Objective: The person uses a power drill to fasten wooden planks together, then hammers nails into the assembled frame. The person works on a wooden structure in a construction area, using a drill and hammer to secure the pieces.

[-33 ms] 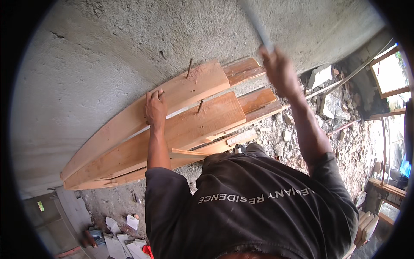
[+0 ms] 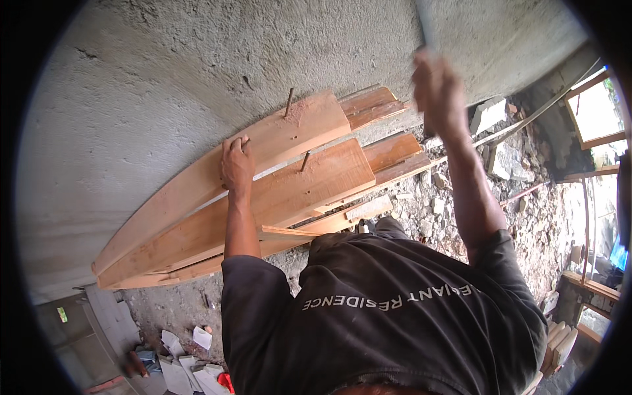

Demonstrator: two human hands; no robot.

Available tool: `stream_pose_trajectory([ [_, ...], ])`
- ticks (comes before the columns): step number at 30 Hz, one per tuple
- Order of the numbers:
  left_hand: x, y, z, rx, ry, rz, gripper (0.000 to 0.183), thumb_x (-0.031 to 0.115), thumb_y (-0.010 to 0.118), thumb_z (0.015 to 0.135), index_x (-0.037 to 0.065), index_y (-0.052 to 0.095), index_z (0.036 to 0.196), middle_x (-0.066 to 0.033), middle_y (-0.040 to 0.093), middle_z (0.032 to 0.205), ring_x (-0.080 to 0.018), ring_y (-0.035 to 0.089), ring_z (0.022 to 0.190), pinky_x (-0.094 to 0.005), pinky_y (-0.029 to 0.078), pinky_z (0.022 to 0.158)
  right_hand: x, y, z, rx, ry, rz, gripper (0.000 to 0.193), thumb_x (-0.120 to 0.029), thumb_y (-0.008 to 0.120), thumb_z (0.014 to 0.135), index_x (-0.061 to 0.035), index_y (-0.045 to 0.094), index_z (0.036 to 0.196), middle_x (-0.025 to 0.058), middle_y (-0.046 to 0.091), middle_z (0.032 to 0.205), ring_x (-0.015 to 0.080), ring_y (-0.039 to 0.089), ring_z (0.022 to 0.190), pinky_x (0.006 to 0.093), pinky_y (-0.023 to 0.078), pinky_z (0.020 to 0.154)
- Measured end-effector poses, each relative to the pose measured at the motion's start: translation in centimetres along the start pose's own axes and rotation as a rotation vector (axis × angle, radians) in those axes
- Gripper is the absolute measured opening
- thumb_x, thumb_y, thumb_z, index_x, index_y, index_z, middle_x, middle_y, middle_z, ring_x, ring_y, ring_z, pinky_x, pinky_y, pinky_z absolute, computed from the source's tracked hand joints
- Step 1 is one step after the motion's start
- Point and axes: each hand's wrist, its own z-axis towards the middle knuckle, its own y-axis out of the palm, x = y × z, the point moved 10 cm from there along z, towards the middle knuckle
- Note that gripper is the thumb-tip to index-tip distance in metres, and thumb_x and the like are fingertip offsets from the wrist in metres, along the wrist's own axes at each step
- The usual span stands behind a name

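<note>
Left hand (image 2: 236, 164) presses flat, fingers spread, steadying the planks (image 2: 276, 191) against the wall (image 2: 164, 85); right hand (image 2: 438, 89) grips a raised handle (image 2: 426, 23), probably a hammer's

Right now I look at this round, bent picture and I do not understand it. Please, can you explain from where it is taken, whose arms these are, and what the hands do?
The picture comes from a wide camera worn on a person's head, looking down, so straight edges look curved. Both arms belong to that person, who wears a dark shirt. The left hand presses flat on a stack of wooden planks lying against a rough concrete surface. Two metal rods or nails stick up out of the planks. The right hand is raised and grips a thin grey handle; its head is outside the picture, so I cannot name the tool. Rubble lies to the right.
</note>
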Motion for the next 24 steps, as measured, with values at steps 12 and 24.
stream_pose_trajectory([
  [12, -0.2, 0.1, -0.3, 0.002, -0.042, -0.033, 0.022, 0.029, 0.057, 0.089, 0.009, 0.066, 0.09, -0.0109, 0.059, 0.097, -0.0344, 0.062, 0.083, -0.0443, 0.049, 0.069, 4.8, 3.7, -3.5, -0.209, 0.22, -0.236, 0.039, -0.04, 0.04, 0.098, -0.0053, 0.056, 0.088, -0.0032, 0.044, 0.054, 0.0036, 0.04, 0.042, 0.022, 0.035, 0.034],
  [24, -0.1, -0.1, -0.7, 0.009, -0.044, -0.016, 0.023, 0.029, 0.056, 0.09, 0.008, 0.066, 0.09, -0.0128, 0.059, 0.095, -0.034, 0.061, 0.08, -0.0443, 0.049, 0.066, 5.2, 4.7, -4.4, -0.342, 0.226, -0.437, 0.032, -0.033, 0.043, 0.098, -0.0034, 0.051, 0.089, 0.0025, 0.05, 0.058, 0.0111, 0.047, 0.046, 0.0246, 0.042, 0.038],
])
